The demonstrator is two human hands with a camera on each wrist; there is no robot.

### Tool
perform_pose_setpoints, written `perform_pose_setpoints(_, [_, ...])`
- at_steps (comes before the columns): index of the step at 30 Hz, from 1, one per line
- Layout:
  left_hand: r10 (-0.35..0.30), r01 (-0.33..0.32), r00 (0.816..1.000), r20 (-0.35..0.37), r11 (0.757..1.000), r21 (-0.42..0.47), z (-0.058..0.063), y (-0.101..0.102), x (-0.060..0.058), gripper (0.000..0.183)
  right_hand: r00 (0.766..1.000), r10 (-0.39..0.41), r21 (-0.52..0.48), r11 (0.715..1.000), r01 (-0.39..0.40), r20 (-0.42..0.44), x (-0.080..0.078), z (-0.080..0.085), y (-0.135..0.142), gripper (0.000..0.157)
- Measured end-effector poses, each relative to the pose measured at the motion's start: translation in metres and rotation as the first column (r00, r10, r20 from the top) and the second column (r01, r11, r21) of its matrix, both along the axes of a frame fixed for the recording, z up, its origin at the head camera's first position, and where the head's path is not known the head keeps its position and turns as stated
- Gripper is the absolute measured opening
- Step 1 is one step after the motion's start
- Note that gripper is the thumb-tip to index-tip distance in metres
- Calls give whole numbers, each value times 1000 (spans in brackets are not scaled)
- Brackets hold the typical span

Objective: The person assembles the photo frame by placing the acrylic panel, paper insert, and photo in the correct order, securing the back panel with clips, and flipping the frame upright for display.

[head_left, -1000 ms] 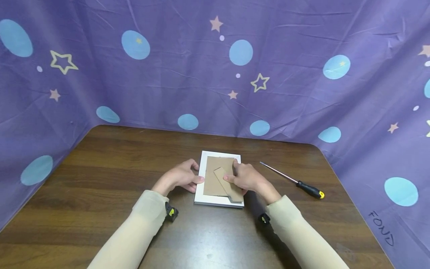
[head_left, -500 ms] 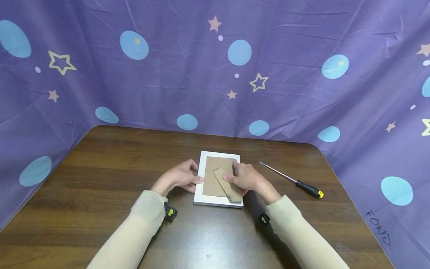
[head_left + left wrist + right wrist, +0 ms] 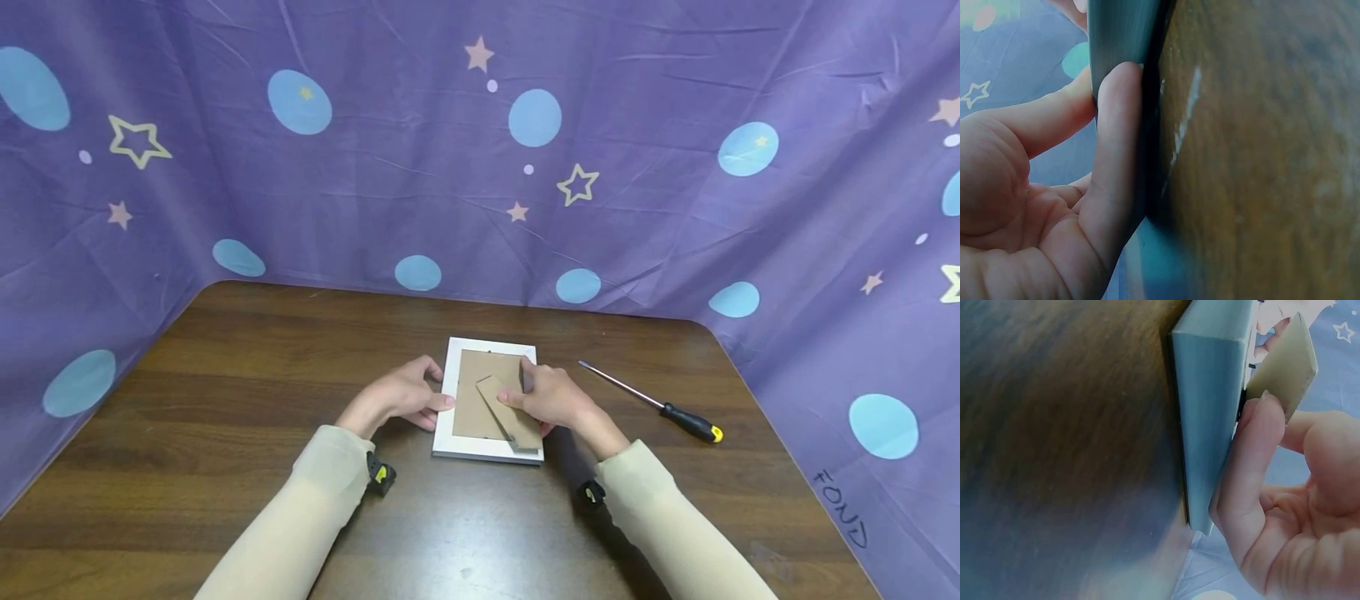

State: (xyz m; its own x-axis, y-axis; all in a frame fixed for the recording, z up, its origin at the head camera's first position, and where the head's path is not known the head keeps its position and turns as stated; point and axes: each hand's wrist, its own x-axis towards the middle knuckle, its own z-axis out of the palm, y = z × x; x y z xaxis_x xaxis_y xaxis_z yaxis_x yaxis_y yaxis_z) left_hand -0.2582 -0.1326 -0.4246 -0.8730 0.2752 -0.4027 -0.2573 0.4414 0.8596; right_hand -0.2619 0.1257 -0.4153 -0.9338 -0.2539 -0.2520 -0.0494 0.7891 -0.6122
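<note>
A white picture frame (image 3: 485,450) lies face down on the table, its brown backing board (image 3: 472,367) showing. A cardboard easel stand (image 3: 495,392) slants across the lower right of the board, its left edge lifted a little. My left hand (image 3: 401,394) grips the frame's left side, thumb on the rim; in the left wrist view a finger (image 3: 1116,125) lies along the side wall. My right hand (image 3: 557,396) pinches the stand, thumb on top. In the right wrist view a fingertip (image 3: 1263,412) is at the edge of the raised stand (image 3: 1288,369), beside the frame's side wall (image 3: 1207,406).
To the right of the frame lies a screwdriver (image 3: 686,421) with a black and yellow handle, its tip pointing to the back left. The brown wooden table (image 3: 262,383) ends at a purple curtain (image 3: 450,167) behind and at both sides.
The stand's left edge shows a wider dark gap over the backing board than before. Both hands and the frame stay in nearly the same place.
</note>
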Motion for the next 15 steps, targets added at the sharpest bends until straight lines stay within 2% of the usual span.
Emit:
perform_pose_setpoints(10, [15, -15, 1000, 11, 1000, -14, -1, 1, -1, 53, 1000, -23, 5, 1000, 22, 12, 0, -1, -1, 89])
perform_pose_setpoints(15, [14, -14, 1000, 15, 1000, -9, -1, 1, -1, 53, 1000, -25, 62, 998, 23, 19, 0, 2, -4, 89])
